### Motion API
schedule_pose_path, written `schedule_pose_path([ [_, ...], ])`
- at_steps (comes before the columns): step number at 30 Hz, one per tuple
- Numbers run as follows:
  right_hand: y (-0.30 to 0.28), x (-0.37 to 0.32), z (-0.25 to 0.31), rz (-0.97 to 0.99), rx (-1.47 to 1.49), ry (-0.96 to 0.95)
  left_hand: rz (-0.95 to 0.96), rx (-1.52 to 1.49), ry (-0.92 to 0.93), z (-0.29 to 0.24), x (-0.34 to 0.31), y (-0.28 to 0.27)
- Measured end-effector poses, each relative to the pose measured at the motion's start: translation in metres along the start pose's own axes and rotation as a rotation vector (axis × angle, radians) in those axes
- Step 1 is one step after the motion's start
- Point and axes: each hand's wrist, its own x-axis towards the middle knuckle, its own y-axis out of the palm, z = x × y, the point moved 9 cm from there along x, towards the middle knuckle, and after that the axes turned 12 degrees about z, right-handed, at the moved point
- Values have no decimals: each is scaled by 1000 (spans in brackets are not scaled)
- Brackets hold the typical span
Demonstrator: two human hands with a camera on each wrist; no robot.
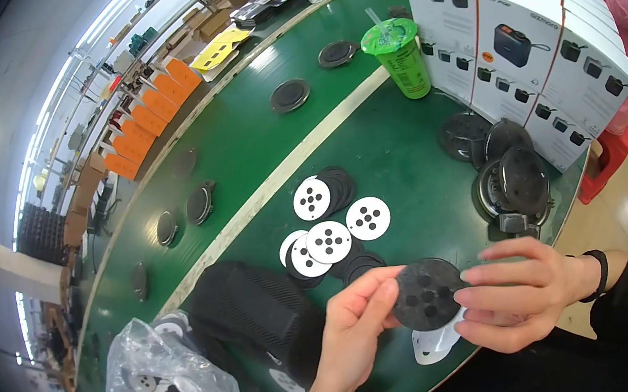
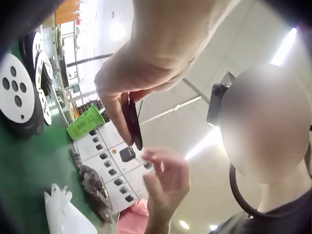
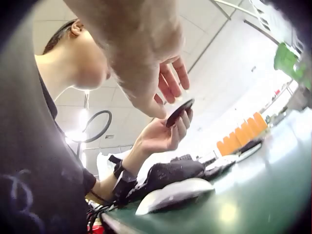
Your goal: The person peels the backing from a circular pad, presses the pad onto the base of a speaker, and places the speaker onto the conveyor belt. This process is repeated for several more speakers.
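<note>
Disc [image 1: 427, 295] sits pinched in left hand [image 1: 355, 333]; right hand [image 1: 522, 293], half open and empty, hovers just beside; 1 green cup [image 1: 401, 63] stands beyond.

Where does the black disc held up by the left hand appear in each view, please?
Head: black disc right of centre in the lower half, its face showing.
Left wrist: black disc just left of centre, nearly edge-on.
Right wrist: black disc slightly right of centre, tilted.
Shared landmark: the left hand, its grip on the disc.
</note>
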Motion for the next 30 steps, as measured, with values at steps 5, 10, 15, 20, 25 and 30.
schedule_pose_path([
  [5, -12, 7, -19, -246, 67, 67, -83, -45, 101, -32, -9, 4],
  [10, -10, 0, -19, -375, 76, 64, -23, -29, 125, -39, -18, 14],
  [15, -12, 1, -12, -371, 54, 76, 23, -10, 126, -37, -10, 25],
  [20, -6, 18, -9, -189, 14, 77, 25, 14, 27, -16, -2, 28],
  [25, -7, 19, -22, -72, 145, 87, 224, 191, -44, -20, 1, 33],
  [30, -7, 2, -50, -281, 390, 284, 262, 168, -99, -35, -11, 29],
])
